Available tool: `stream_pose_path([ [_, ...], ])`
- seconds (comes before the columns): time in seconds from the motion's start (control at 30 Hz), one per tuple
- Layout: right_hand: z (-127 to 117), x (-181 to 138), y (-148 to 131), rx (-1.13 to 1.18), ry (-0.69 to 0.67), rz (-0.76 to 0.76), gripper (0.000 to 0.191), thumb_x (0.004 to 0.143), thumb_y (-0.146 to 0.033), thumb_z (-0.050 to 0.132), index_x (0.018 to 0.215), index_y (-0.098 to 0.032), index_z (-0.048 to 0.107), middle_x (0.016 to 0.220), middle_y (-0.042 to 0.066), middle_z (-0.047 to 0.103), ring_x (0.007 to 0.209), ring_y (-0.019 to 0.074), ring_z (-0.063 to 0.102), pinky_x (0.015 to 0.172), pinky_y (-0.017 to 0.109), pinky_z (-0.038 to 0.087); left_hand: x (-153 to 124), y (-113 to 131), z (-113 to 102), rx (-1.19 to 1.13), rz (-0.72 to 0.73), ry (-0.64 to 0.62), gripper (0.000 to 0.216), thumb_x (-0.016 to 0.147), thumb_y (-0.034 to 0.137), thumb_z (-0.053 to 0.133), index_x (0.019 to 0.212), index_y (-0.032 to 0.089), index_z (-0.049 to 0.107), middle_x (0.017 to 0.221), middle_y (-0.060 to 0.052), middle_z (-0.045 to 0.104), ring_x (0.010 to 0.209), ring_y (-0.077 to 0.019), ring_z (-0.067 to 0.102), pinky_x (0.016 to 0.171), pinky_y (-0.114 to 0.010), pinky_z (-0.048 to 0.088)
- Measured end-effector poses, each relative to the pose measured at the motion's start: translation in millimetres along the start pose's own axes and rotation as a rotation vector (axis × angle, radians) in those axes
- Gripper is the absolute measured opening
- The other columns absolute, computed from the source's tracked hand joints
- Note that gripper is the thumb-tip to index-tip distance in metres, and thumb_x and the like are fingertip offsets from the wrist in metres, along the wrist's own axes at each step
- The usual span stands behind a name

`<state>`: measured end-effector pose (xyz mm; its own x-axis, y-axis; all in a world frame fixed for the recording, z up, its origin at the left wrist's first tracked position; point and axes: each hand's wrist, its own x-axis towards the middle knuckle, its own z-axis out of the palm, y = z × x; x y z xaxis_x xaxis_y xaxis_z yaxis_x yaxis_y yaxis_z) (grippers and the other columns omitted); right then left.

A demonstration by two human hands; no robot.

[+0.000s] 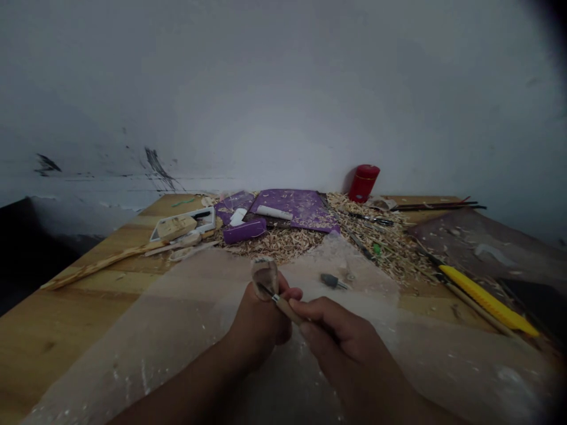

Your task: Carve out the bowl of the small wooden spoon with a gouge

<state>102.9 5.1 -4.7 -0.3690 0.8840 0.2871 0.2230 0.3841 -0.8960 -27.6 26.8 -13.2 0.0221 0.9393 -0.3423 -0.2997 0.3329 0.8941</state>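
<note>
My left hand [259, 319] is closed around a small hollowed wooden piece [264, 273], which looks like the bowl of a spoon; the rest of it is hidden in the fingers. In my right hand [345, 342] is a carving tool [287, 308] with a light wooden handle and a metal ferrule. Its dark blade reaches into the hollow of the wood. Both hands are close together above a translucent plastic sheet [186, 330]. Just beyond the right hand, a small grey-headed bit [330, 280] lies on the sheet.
Wood shavings [283, 245] are heaped around a purple folder [296, 206] by the wall. A red canister [364, 183] stands behind them. On the right is a yellow utility knife [489, 300]; on the left, a white tray [212, 218] and a long stick [101, 262].
</note>
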Motion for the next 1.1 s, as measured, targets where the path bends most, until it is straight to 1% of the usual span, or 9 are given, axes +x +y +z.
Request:
stream_pose_path([
  [0.17,-10.9,4.2,-4.3,0.004,0.002,0.007,0.025,0.082,-0.014,0.044,0.100,-0.024,0.059,0.084,-0.001,0.066,0.080,0.0135,0.062,0.066,0.023,0.050,1.3,-1.6,-2.5,0.064,0.023,-0.063,0.033,0.062,0.035,0.065,0.057,0.020,0.036,0.031,0.011,0.034,0.027,-0.0048,0.029,0.028,-0.016,0.022],
  [0.27,-23.8,4.7,-6.9,-0.239,-0.008,-0.141,0.029,0.083,-0.014,0.044,0.106,-0.026,0.057,0.086,0.000,0.066,0.077,0.0124,0.061,0.066,0.023,0.047,2.5,-0.5,-4.2,0.091,0.033,-0.086,0.034,0.062,0.037,0.065,0.059,0.021,0.035,0.031,0.012,0.033,0.027,-0.0047,0.028,0.028,-0.016,0.022],
  [0.37,-33.4,3.2,-8.7,-0.547,-0.072,-0.278,0.033,0.083,-0.014,0.042,0.113,-0.025,0.053,0.067,-0.001,0.061,0.057,0.0124,0.056,0.051,0.022,0.041,4.7,0.4,-6.3,0.097,0.023,-0.070,0.033,0.061,0.035,0.065,0.060,0.021,0.035,0.032,0.012,0.034,0.027,-0.0043,0.027,0.028,-0.016,0.022],
  [0.43,-36.5,2.3,-10.3,-0.653,-0.145,-0.287,0.030,0.083,-0.015,0.041,0.108,-0.024,0.056,0.059,-0.002,0.055,0.050,0.0123,0.052,0.046,0.022,0.036,6.1,0.9,-7.8,0.115,0.009,-0.073,0.031,0.060,0.031,0.065,0.059,0.020,0.036,0.032,0.011,0.036,0.026,-0.0039,0.027,0.028,-0.016,0.021],
  [0.53,-38.3,2.0,-13.5,-0.683,-0.179,-0.278,0.025,0.084,-0.016,0.039,0.098,-0.024,0.058,0.058,-0.002,0.053,0.048,0.0121,0.050,0.045,0.022,0.033,6.7,2.3,-10.1,0.165,0.016,-0.079,0.025,0.059,0.023,0.063,0.056,0.019,0.039,0.034,0.010,0.040,0.027,-0.0034,0.028,0.029,-0.016,0.021],
  [0.7,-40.8,4.3,-16.9,-0.706,-0.187,-0.322,0.025,0.084,-0.015,0.038,0.099,-0.022,0.057,0.055,-0.002,0.052,0.045,0.0123,0.049,0.042,0.022,0.029,6.2,3.2,-12.9,0.209,0.002,-0.128,0.020,0.056,0.012,0.061,0.055,0.018,0.042,0.036,0.010,0.041,0.031,-0.0023,0.029,0.033,-0.015,0.022],
  [0.8,-40.1,5.0,-16.1,-0.709,-0.173,-0.332,0.024,0.085,-0.017,0.039,0.098,-0.021,0.058,0.054,-0.002,0.052,0.046,0.0123,0.049,0.043,0.023,0.030,5.9,1.2,-10.6,0.213,0.030,-0.120,0.019,0.059,0.014,0.060,0.054,0.017,0.042,0.037,0.010,0.041,0.031,-0.0017,0.028,0.033,-0.015,0.021],
  [0.93,-32.6,2.6,-11.0,-0.686,-0.137,-0.353,0.024,0.085,-0.015,0.035,0.091,-0.018,0.059,0.052,-0.002,0.050,0.045,0.0119,0.047,0.043,0.023,0.030,5.1,0.0,-3.8,0.160,0.012,-0.043,0.025,0.060,0.019,0.061,0.053,0.019,0.037,0.035,0.011,0.036,0.029,-0.0017,0.026,0.032,-0.015,0.019],
  [1.1,-16.1,-2.1,0.9,-0.742,0.002,-0.463,0.030,0.085,-0.015,0.034,0.102,-0.011,0.058,0.053,0.000,0.051,0.043,0.0120,0.046,0.042,0.023,0.029,5.2,1.9,-0.1,0.084,-0.019,0.017,0.027,0.059,0.024,0.061,0.054,0.019,0.035,0.034,0.011,0.033,0.028,-0.0027,0.025,0.029,-0.015,0.018],
])
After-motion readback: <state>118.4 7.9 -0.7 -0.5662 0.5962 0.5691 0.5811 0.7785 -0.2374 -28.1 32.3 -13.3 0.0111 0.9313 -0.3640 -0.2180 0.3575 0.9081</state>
